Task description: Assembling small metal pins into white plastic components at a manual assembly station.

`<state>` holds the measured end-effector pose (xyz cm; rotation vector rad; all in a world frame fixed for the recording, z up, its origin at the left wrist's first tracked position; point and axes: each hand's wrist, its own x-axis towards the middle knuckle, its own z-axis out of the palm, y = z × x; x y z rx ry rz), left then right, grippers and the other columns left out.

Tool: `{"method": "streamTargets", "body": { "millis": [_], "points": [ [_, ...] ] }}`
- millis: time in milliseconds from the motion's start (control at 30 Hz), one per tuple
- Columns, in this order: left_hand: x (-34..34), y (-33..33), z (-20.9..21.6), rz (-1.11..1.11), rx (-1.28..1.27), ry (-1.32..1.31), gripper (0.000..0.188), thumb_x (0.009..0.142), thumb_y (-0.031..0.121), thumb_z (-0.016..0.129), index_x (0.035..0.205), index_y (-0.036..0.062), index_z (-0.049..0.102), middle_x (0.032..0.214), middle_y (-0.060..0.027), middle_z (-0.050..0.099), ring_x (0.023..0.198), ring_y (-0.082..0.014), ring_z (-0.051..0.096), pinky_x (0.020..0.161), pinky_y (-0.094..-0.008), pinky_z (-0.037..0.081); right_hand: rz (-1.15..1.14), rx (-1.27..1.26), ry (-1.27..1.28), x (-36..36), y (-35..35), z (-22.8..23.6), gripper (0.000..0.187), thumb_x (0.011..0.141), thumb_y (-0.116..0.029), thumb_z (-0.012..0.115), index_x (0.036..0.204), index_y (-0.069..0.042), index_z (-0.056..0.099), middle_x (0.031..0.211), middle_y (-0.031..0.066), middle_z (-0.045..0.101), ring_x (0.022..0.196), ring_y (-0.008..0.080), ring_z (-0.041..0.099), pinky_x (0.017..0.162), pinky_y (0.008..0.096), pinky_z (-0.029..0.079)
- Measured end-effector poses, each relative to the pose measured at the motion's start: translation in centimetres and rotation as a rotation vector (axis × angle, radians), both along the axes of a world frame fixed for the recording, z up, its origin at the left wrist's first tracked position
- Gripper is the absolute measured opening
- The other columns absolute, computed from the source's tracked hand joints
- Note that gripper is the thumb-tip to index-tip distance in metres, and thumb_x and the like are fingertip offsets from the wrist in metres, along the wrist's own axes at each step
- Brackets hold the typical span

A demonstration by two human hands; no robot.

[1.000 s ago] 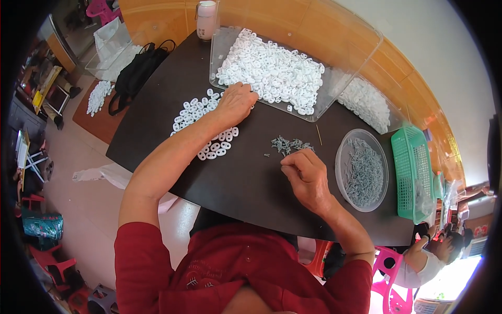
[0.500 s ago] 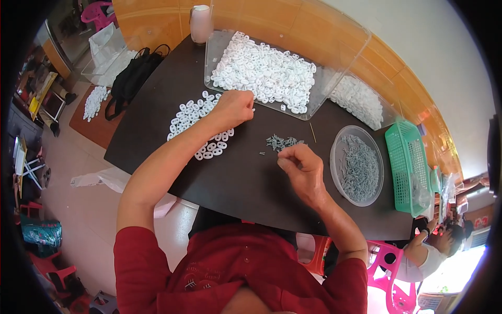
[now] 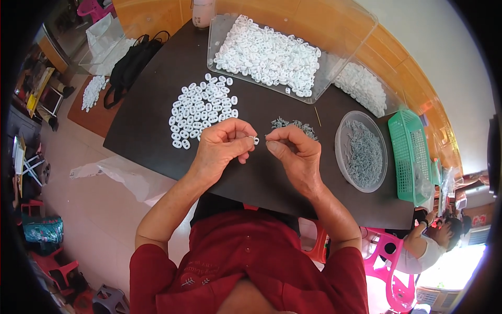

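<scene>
Orange wooden panelling point(image 3: 298, 14) and a pale wall point(image 3: 434, 52) run behind a dark brown bench point(image 3: 151, 94); tiled floor point(image 3: 94, 183) shows to the left, with a black bag point(image 3: 136, 68) lying beyond the bench's edge; at the far right another person point(image 3: 429, 256) is near a pink chair point(image 3: 392, 285).

Both hands meet over the middle of the bench, just apart from each other; the left hand point(image 3: 222, 149) pinches a small white piece point(image 3: 256, 140) with two holes between thumb and forefinger, at their tips; the right hand point(image 3: 298, 157) faces it, thumb and forefinger bent toward each other at the tips, though I cannot tell whether these fingers are fully pressed together or hold anything.

Beyond the left hand lies a spread of loose white pieces point(image 3: 201, 107); behind that, a clear plastic box point(image 3: 327, 78) holds a large heap of similar pieces point(image 3: 266, 55); beyond the right hand is a small pile of grey pins point(image 3: 295, 127), with a thin stick point(image 3: 318, 116) near it; to the right stand a round tub point(image 3: 341, 170) of more grey pins and a green basket point(image 3: 395, 157).
</scene>
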<state>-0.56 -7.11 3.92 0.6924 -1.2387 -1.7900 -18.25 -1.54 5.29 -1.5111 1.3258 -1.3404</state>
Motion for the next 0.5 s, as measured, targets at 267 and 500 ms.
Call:
{"method": "streamTargets", "body": {
  "millis": [267,500],
  "points": [
    [0.5,1.6,-0.9,0.045,-0.063,0.011,0.014,0.086,0.006,0.063,0.098,-0.0012,0.063,0.077,-0.0020,0.060,0.063,-0.0068,0.053,0.058,-0.0189,0.045,0.057,-0.002,-0.012,1.8,0.7,-0.5,0.012,0.083,0.006,0.061,0.094,0.000,0.063,0.086,-0.0009,0.059,0.080,0.0048,0.053,0.072,0.0199,0.043],
    [0.5,2.3,-1.9,0.080,0.016,0.123,0.016,0.085,0.005,0.064,0.100,-0.0019,0.062,0.078,-0.0023,0.059,0.064,-0.0079,0.053,0.060,-0.0198,0.045,0.075,-0.018,-0.102,2.8,0.8,-1.3,0.013,0.083,0.007,0.061,0.094,0.000,0.063,0.087,0.0006,0.058,0.079,0.0056,0.053,0.070,0.0197,0.043]
  ]
}}
